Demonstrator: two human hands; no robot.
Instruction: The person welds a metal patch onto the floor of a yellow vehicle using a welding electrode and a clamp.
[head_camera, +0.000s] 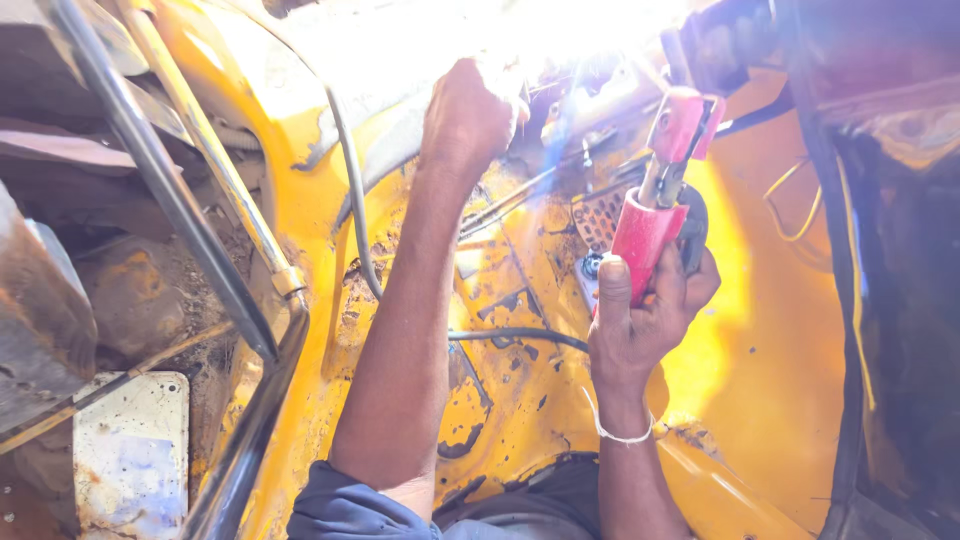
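My right hand grips the red handle of a welding electrode holder, its red clamp jaws pointing up toward a very bright glare at the top. My left hand is a closed fist raised against the yellow metal body near that glare; whether it holds anything cannot be seen. A white band sits on my right wrist. A black cable runs across the rusty yellow panel between my arms.
A dark metal tube and a yellow rod slant down at the left. A worn white plate lies at the lower left beside rusty parts. Yellow wires hang at the right, next to a dark frame edge.
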